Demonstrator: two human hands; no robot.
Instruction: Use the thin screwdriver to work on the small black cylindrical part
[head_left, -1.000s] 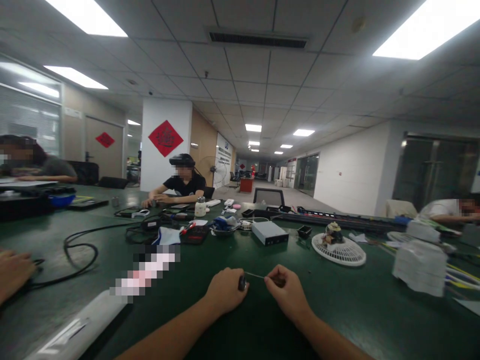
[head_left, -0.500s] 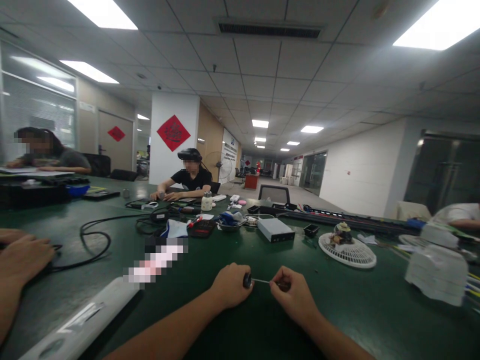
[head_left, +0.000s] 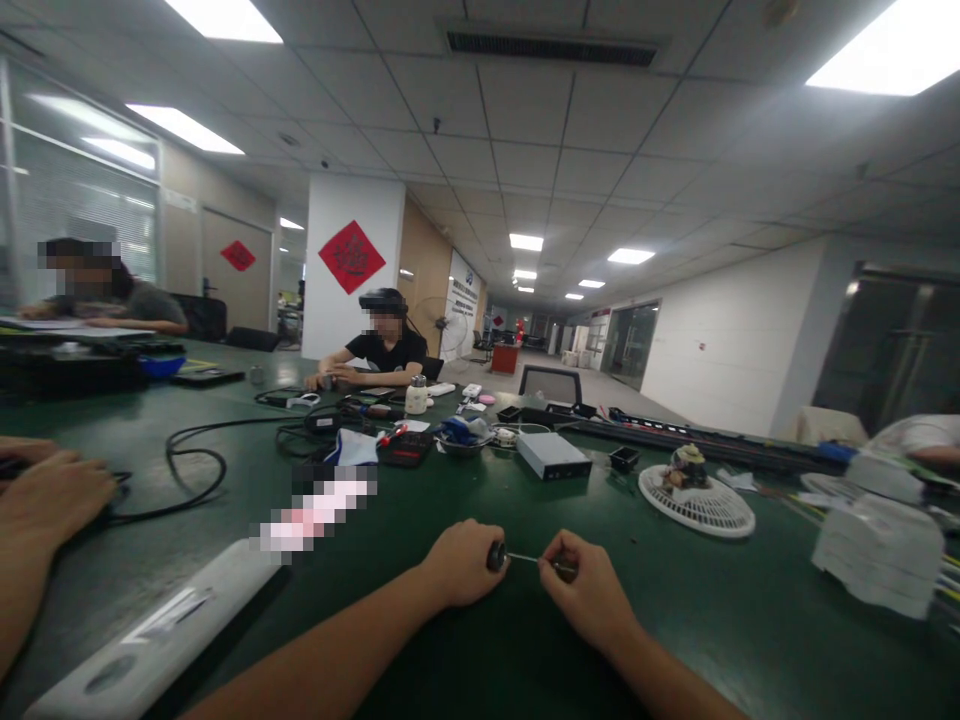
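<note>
Holding a thin metal wire [head_left: 531, 559] straight above the green tabletop [head_left: 750, 650], the left hand [head_left: 457, 566] keeps a clenched grip on its black end [head_left: 496, 557] while the right hand [head_left: 589, 590] pinches the opposite end.

I can't read any words clearly here. The black brush character on the red diamond paper [head_left: 352, 257] on the white square pillar [head_left: 337, 340] and the print on the tall white banner [head_left: 463, 318], centre of the frame, are too small.

Head-worn view over both hands [head_left: 461, 565] [head_left: 589, 590]
</note>
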